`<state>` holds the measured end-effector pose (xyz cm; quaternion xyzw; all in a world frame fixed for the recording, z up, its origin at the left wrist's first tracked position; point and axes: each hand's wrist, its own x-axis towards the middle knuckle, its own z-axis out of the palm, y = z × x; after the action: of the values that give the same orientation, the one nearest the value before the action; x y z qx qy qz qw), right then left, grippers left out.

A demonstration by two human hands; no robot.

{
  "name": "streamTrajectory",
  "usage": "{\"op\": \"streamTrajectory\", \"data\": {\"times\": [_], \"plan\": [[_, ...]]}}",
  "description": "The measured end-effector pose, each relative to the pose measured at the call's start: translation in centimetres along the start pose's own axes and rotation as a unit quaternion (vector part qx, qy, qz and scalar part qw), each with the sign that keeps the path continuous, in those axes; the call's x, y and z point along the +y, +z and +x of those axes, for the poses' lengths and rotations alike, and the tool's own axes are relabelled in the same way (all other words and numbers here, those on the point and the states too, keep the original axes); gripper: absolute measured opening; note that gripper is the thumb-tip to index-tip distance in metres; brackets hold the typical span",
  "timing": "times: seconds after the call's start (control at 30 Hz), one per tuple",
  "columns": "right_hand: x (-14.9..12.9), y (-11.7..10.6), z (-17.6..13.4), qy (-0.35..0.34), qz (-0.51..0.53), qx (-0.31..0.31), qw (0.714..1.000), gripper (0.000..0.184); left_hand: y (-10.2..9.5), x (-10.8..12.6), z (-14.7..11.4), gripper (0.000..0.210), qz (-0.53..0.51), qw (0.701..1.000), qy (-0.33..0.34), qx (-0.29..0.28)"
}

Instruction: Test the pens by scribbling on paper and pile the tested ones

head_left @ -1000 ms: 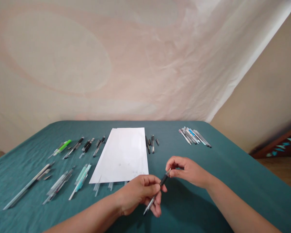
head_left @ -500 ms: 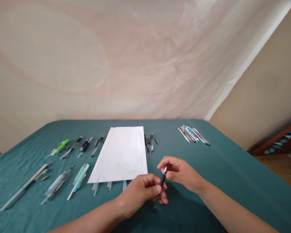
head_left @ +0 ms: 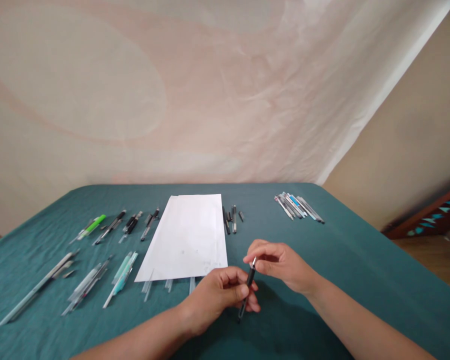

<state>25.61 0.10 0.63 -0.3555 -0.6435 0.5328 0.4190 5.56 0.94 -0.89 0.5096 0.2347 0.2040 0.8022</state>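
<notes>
My left hand (head_left: pixel 227 292) grips a black pen (head_left: pixel 250 276) between thumb and fingers, low over the front of the table. The pen is tilted, with its silvery pointed tip up and its dark lower end hanging below my fingers. At that tip is my right hand (head_left: pixel 279 262), thumb and index finger bent around it in a pinch. Just past my left hand lies a white sheet of paper (head_left: pixel 189 235), with clear thin tubes (head_left: pixel 192 285) poking out from under its near edge.
A green cloth covers the table (head_left: pixel 360 280). Pens and pen parts lie in groups on the left, among them a bright green pen (head_left: pixel 94 226) and turquoise pens (head_left: pixel 123 280). Black pen parts (head_left: pixel 234 220) lie right of the paper. A pile of pens (head_left: pixel 298 206) sits back right.
My right thumb and index finger have closed in on the pen's tip. The left hand keeps its hold, and the things on the table are unmoved.
</notes>
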Motion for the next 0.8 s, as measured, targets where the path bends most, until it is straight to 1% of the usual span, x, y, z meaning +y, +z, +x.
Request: {"op": "streamTrajectory", "data": {"times": [0.07,0.13,0.2,0.27,0.37,0.47,0.53,0.63,0.7,0.8], "plan": [[0.1,-0.08,0.02,-0.005,-0.006,0.004,1.0,0.023,0.0,0.02,0.03,0.034,0.002,1.0,-0.002,0.0],[0.29,-0.05,0.0,0.0,0.013,0.012,1.0,0.021,-0.02,0.01,0.04,0.035,0.004,1.0,-0.003,-0.003],[0.44,0.05,-0.03,0.011,0.042,0.013,0.999,0.025,-0.07,-0.04,0.03,0.035,0.003,1.0,-0.005,-0.004],[0.46,0.11,-0.05,0.018,0.056,0.001,0.998,0.029,-0.15,-0.14,0.01,0.035,-0.002,1.0,-0.005,-0.002],[0.34,0.07,0.0,0.006,0.032,-0.004,0.999,0.025,-0.24,-0.27,-0.02,0.034,-0.013,1.0,-0.002,0.002],[0.36,0.03,0.05,0.001,0.023,0.014,1.0,0.019,-0.19,-0.3,-0.04,0.033,-0.004,1.0,-0.006,-0.001],[0.48,0.03,0.04,0.011,0.044,0.02,0.999,0.023,-0.15,-0.3,-0.05,0.034,-0.001,1.0,-0.009,-0.002],[0.64,0.02,0.03,0.025,0.063,0.006,0.998,0.03,-0.17,-0.36,-0.04,0.035,-0.023,1.0,-0.012,0.004],[0.68,-0.01,0.06,0.02,0.054,0.004,0.998,0.026,-0.2,-0.39,-0.04,0.034,-0.032,0.999,-0.013,0.006],[0.73,-0.06,0.12,0.009,0.048,0.022,0.999,0.017,-0.18,-0.38,-0.06,0.032,-0.027,1.0,-0.012,0.007]]}}
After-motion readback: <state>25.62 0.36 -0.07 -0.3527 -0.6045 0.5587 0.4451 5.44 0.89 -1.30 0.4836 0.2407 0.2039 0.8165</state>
